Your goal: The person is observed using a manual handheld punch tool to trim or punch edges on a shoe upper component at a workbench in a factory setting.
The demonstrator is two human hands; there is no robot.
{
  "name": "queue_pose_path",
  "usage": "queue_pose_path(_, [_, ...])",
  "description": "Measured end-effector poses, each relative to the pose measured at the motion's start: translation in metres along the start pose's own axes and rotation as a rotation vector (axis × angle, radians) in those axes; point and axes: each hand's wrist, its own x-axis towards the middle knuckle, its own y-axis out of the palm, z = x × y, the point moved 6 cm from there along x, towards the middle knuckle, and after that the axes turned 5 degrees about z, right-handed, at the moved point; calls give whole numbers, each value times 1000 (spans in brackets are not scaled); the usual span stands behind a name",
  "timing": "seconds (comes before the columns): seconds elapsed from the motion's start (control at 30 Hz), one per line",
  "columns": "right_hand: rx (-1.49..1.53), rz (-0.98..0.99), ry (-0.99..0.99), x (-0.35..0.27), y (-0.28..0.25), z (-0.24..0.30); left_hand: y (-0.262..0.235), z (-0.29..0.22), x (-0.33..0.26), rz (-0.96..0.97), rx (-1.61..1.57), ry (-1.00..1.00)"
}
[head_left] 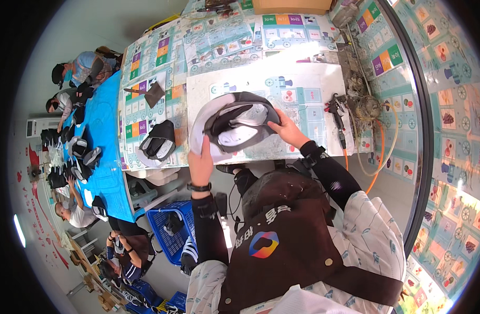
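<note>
A grey, black and white cap [268, 107] is held over the table's near edge, its hollow side turned up so that the pale lining shows. My left hand [201, 163] grips its white lower-left edge, the thumb lying on top. On the opposite side, my right hand [291, 131] pinches the dark rim, thumb uppermost and the other fingers partly hidden. A second black-and-white cap [161, 137] lies on the table to the left of my left hand.
Beyond it lies a flat dark tool [154, 94]. A handheld tool [338, 116] with an orange hose rests at the right. A blue basket [164, 230] stands below left. Several people work around a blue-covered table [106, 172]; a cardboard box [292, 6] is at the back.
</note>
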Motion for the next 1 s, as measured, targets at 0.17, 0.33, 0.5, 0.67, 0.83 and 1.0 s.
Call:
queue_pose_path(0.17, [-1095,-391,138,-18,-160,-61,66,-75,28,174,695,445])
queue_pose_path(0.33, [-1354,-761,163,-47,-246,-105,121,-48,44,325,1015,368])
queue_pose_path(0.5, [-1530,-561,231,-43,-275,-127,156,-74,35,278,982,419])
queue_pose_path(0.67, [-758,-576,304,-59,-219,-58,158,-51,54,324,920,212])
queue_pose_path(0.83, [72,83,324,-77,-72,-14,168,-52,52,352,711,308])
queue_pose_path(1.0, [-416,-59,207,-59,-50,-9,170,-52,49,406,717,267])
